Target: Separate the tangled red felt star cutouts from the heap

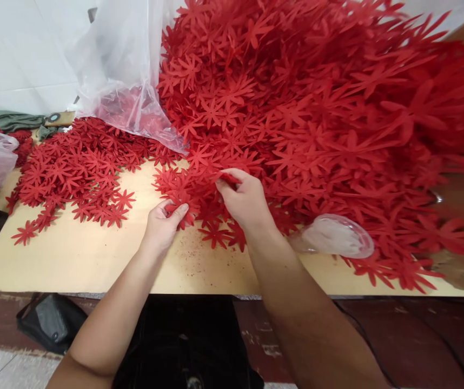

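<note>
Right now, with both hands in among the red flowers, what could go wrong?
The clear container lies close beside the right forearm, so a sideways sweep might knock it.
The big heap rises just beyond the right hand; pulling at a flower there could bring others sliding down.
The front flowers lie near the table's edge and could be brushed off.
</note>
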`<state>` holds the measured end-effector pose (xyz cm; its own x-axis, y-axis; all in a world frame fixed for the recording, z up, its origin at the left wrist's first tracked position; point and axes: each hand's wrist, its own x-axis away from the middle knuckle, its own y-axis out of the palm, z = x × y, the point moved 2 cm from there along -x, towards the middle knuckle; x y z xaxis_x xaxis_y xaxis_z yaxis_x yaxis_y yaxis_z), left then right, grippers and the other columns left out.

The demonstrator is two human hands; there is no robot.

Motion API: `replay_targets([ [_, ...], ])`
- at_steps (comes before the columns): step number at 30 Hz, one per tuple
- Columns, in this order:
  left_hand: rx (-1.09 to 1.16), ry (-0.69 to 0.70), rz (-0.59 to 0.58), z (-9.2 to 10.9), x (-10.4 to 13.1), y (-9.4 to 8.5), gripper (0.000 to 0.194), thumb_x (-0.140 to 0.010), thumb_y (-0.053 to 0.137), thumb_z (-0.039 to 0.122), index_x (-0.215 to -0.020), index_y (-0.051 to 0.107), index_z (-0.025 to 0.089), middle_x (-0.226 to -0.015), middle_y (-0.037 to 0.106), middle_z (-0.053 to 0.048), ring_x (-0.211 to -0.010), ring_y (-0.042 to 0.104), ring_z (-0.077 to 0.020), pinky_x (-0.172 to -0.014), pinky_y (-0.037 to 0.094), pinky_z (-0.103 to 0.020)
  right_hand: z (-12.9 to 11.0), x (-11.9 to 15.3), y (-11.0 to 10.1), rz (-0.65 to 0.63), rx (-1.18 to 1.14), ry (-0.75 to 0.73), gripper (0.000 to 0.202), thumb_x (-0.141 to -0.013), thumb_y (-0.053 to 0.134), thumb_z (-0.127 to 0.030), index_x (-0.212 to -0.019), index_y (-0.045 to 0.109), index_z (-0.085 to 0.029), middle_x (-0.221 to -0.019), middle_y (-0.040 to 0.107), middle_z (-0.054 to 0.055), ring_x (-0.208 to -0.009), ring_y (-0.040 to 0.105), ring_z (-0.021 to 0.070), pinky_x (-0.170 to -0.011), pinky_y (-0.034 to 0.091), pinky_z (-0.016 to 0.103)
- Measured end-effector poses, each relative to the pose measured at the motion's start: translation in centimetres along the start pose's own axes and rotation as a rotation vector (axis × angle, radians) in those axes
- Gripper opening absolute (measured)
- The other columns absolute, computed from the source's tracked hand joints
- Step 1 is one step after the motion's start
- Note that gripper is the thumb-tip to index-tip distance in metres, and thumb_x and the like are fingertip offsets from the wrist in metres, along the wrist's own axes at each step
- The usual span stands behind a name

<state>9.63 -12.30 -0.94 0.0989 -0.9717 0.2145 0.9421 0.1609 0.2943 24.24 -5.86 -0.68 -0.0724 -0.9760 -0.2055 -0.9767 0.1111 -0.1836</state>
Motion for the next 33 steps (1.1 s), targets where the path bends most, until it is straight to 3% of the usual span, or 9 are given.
replay_targets([
  [4, -0.015, 0.015, 0.018, 0.2, -0.2, -0.1, 0.034, -0.063, 0.073, 0.041, -0.061, 0.05, 0.016, -0.044, 0.049, 0.006, -0.04, 0.039, -0.0037, -0.044, 0.029, -0.02, -0.6, -0.6, 0.1, -0.07, 0.092, 0.029, 0.042, -0.072, 0.057, -0.053, -0.051, 0.04, -0.021, -0.045, 0.033, -0.004, -0.045, 0.029, 0.008, -0.045, 0.026, 0.025],
  [9, -0.046, 0.008, 0.001, 0.3, -0.3, 0.0, 0.041, -0.066, 0.068, 0.051, -0.056, 0.05, 0.016, -0.041, 0.044, 0.006, -0.039, 0.034, -0.0032, -0.044, 0.026, -0.021, -0.5, -1.4, -0.1, 0.044, 0.177, 0.069, 0.057, -0.076, 0.05, -0.062, -0.046, 0.02, -0.023, -0.042, 0.017, -0.006, -0.041, 0.02, 0.0064, -0.041, 0.018, 0.027],
  [12, -0.03, -0.022, -0.005, 0.2, -0.2, 0.1, 0.038, -0.062, 0.072, 0.048, -0.063, 0.051, 0.016, -0.046, 0.049, 0.007, -0.04, 0.037, -0.0031, -0.044, 0.027, -0.02, 0.2, -2.1, -0.1, 0.025, 0.173, 0.01, 0.046, -0.077, 0.053, -0.055, -0.049, 0.035, -0.022, -0.044, 0.032, -0.004, -0.045, 0.032, 0.0088, -0.046, 0.032, 0.026],
  [15, -0.025, -0.059, -0.03, 0.1, -0.1, 0.2, 0.038, -0.059, 0.075, 0.043, -0.067, 0.05, 0.017, -0.047, 0.051, 0.007, -0.04, 0.04, -0.0033, -0.044, 0.027, -0.019, 0.8, -2.6, -0.2, 0.022, 0.206, -0.071, 0.019, -0.069, 0.064, -0.037, -0.073, 0.058, -0.019, -0.071, 0.058, 0.003, -0.066, 0.053, 0.0147, -0.07, 0.047, 0.032],
  [18, -0.035, -0.069, -0.048, 0.1, -0.1, 0.1, 0.034, -0.06, 0.074, 0.04, -0.068, 0.051, 0.016, -0.047, 0.052, 0.007, -0.04, 0.042, -0.0038, -0.045, 0.029, -0.018, 0.3, -2.4, -0.6, 0.061, 0.262, -0.115, 0.023, -0.066, 0.065, -0.026, -0.087, 0.061, -0.016, -0.093, 0.061, 0.009, -0.083, 0.058, 0.0191, -0.082, 0.047, 0.036],
  [21, -0.039, -0.086, -0.044, 0.1, -0.1, -0.1, 0.032, -0.06, 0.075, 0.038, -0.071, 0.054, 0.016, -0.049, 0.055, 0.006, -0.044, 0.048, -0.0054, -0.047, 0.034, -0.019, -1.0, -2.1, -0.9, 0.066, 0.3, -0.162, 0.015, -0.075, 0.057, -0.033, -0.07, 0.058, -0.019, -0.071, 0.058, 0.003, -0.071, 0.055, 0.017, -0.075, 0.046, 0.033],
  [26, -0.039, -0.08, -0.008, 0.2, -0.1, -0.4, 0.035, -0.059, 0.075, 0.039, -0.076, 0.056, 0.015, -0.052, 0.058, 0.005, -0.043, 0.048, -0.0054, -0.046, 0.035, -0.019, -1.1, -2.9, -0.8, 0.101, 0.362, -0.045, 0.046, -0.081, 0.046, -0.056, -0.051, 0.039, -0.022, -0.047, 0.034, -0.002, -0.052, 0.042, 0.013, -0.059, 0.04, 0.029],
  [29, -0.059, -0.04, -0.001, 0.3, -0.2, -0.3, 0.035, -0.058, 0.076, 0.041, -0.068, 0.055, 0.015, -0.05, 0.057, 0.004, -0.042, 0.045, -0.0042, -0.044, 0.031, -0.019, -0.5, -3.0, -0.3, 0.114, 0.389, -0.122, 0.043, -0.072, 0.056, -0.06, -0.081, 0.059, -0.017, -0.075, 0.06, 0.007, -0.074, 0.056, 0.0202, -0.071, 0.046, 0.035],
  [33, -0.03, -0.049, 0.04, 0.2, -0.4, -0.2, 0.038, -0.054, 0.079, 0.043, -0.068, 0.057, 0.015, -0.055, 0.059, 0.005, -0.045, 0.046, -0.0039, -0.047, 0.033, -0.019, -1.3, -0.4, 0.4, 0.054, 0.357, -0.232, 0.052, -0.075, 0.058, -0.053, -0.111, 0.058, -0.016, -0.116, 0.058, 0.017, -0.109, 0.053, 0.028, -0.091, 0.044, 0.045],
])
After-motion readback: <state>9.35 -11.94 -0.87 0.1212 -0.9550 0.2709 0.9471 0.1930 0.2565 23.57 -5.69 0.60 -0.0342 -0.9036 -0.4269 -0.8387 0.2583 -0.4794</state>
